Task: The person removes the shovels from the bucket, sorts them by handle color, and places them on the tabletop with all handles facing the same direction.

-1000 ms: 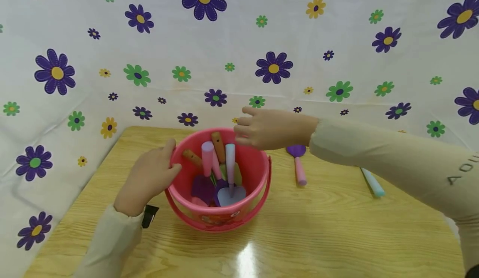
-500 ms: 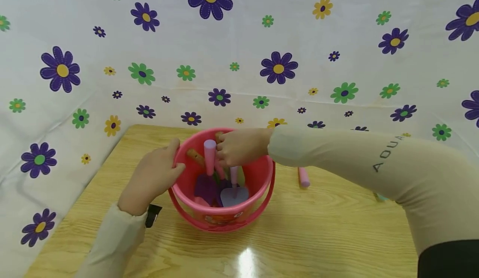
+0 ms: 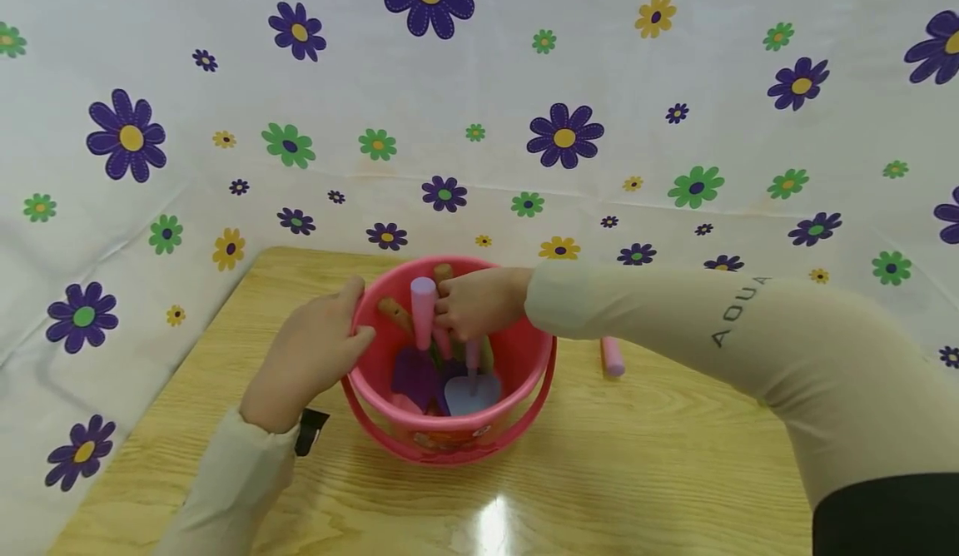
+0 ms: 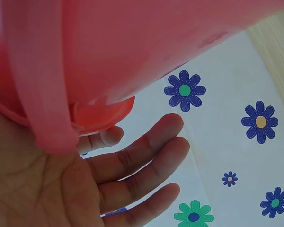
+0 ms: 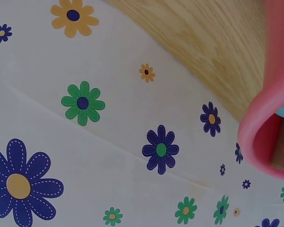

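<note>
- On the table (image 3: 637, 464): pink bucket (image 3: 519, 356), upright, one hand at its rim, the other within its mouth.
- Left hand (image 3: 310, 348): touching the bucket's left rim, thumb reaching over the edge. Left wrist view shows four fingers loosely spread beside the outer wall.
- Right hand (image 3: 483, 302): over the bucket's back half, fingers curled down among tool handles. Cannot tell which handle, if any, they pinch.
- Inside the bucket, left of the right hand: upright pink handle (image 3: 423, 315); leaning wooden handle (image 3: 397, 315) nearer the left rim.
- Second wooden handle (image 3: 444, 271): at the bucket's back, just beside the right fingers.
- Low in the bucket, below the right hand: blue-grey blade (image 3: 472, 394), purple blade (image 3: 414, 377) to its left.
- Carrying handle (image 3: 449, 459): lowered round the bucket's front.
- Right of the bucket: loose pink handle (image 3: 613, 358), partly behind the right sleeve (image 3: 637, 300).
- Behind the bucket: flowered cloth (image 3: 487, 57).
</note>
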Action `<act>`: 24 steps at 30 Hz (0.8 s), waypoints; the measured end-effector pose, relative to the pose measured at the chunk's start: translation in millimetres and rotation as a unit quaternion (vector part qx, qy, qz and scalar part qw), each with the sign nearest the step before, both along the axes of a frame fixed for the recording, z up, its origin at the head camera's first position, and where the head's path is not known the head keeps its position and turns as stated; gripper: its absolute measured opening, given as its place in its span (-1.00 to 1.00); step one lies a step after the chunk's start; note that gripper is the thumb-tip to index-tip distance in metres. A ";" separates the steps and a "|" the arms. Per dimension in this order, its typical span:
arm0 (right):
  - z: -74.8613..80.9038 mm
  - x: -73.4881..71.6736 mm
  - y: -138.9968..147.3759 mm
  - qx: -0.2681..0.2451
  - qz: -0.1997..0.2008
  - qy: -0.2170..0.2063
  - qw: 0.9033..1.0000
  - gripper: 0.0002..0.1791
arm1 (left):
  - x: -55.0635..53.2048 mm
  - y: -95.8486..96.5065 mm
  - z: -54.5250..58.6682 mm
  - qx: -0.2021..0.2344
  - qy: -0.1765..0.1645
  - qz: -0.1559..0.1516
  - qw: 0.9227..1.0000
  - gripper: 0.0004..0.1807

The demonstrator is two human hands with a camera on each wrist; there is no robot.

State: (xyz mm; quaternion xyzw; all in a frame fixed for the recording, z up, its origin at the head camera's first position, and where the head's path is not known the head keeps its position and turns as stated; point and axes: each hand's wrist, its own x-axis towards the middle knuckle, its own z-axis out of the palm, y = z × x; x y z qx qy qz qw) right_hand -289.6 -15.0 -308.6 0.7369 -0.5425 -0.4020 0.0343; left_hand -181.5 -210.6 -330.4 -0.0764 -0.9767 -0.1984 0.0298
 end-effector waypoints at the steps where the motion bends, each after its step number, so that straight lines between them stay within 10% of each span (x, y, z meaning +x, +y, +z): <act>1: -0.6 -0.1 -0.6 0.001 0.004 0.003 1.000 -0.66 | 0.2 0.2 0.5 0.001 -0.002 0.001 1.000 -0.78; 24: 9.3 3.9 11.6 -0.025 0.070 0.046 0.996 -0.66 | 1.1 1.5 0.9 0.003 -0.007 0.008 1.000 -0.79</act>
